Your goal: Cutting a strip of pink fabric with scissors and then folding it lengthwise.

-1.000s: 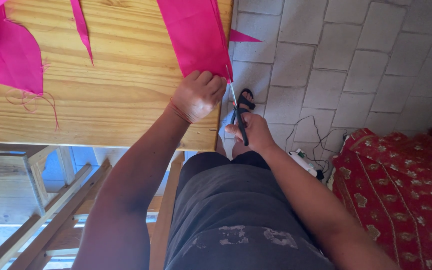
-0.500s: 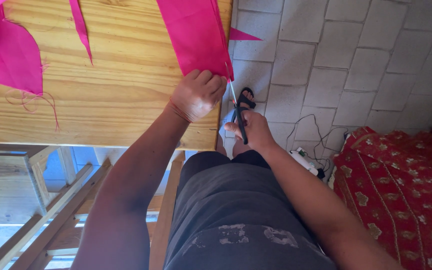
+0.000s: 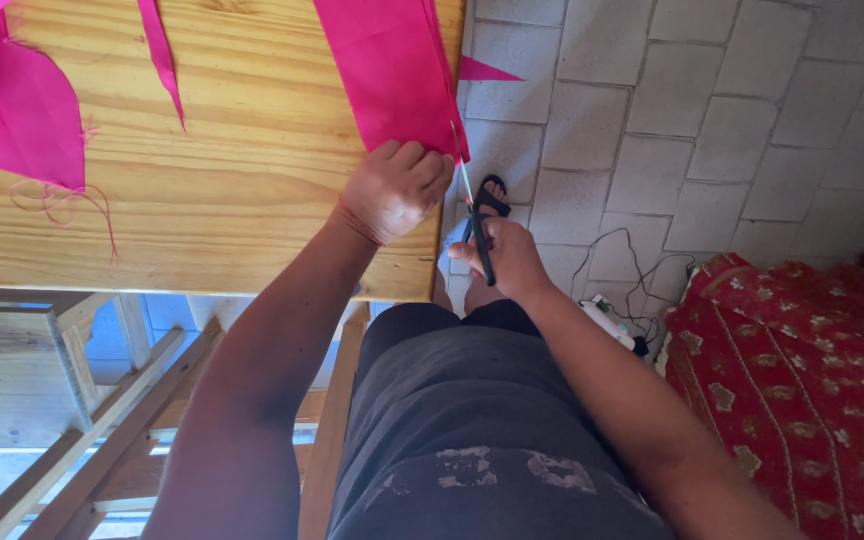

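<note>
Wooden table (image 3: 232,200) beneath it, you pinned the pink fabric (image 3: 392,80) at its near edge with your closed left hand (image 3: 397,190) — your right hand (image 3: 507,255) gripped black-handled scissors (image 3: 474,215), mid-cut, likely needing a steady forward snip along the strip.

The fabric (image 3: 392,70) is bright pink, the worktop (image 3: 252,180) pale grained wood, the scissors (image 3: 479,225) black-handled, and the rug (image 3: 802,390) red with a gold floral pattern.
</note>
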